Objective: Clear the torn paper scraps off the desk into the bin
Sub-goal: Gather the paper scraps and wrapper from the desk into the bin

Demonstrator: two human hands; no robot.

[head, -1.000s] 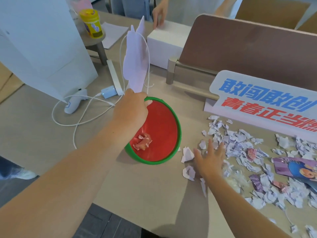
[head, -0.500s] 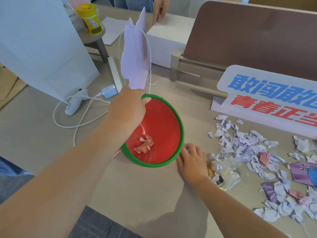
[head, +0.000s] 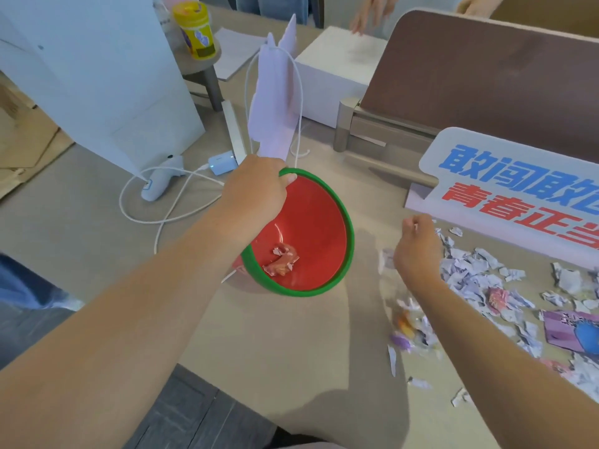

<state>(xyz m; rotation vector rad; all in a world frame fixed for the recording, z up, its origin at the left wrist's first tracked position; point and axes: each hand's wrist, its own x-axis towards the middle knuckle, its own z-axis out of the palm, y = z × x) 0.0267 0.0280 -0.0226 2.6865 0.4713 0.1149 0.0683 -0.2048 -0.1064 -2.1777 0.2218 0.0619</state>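
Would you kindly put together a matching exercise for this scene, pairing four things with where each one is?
Things
1. left hand
2. crumpled pink scrap
3. yellow cup
4. torn paper scraps

Places
A. standing on the small round stand at the far side
B. spread on the desk in front of the sign
C. gripping the green rim of the bin
D. lying inside the bin

Pairs: 1-C; 2-D; 3-A; 4-B
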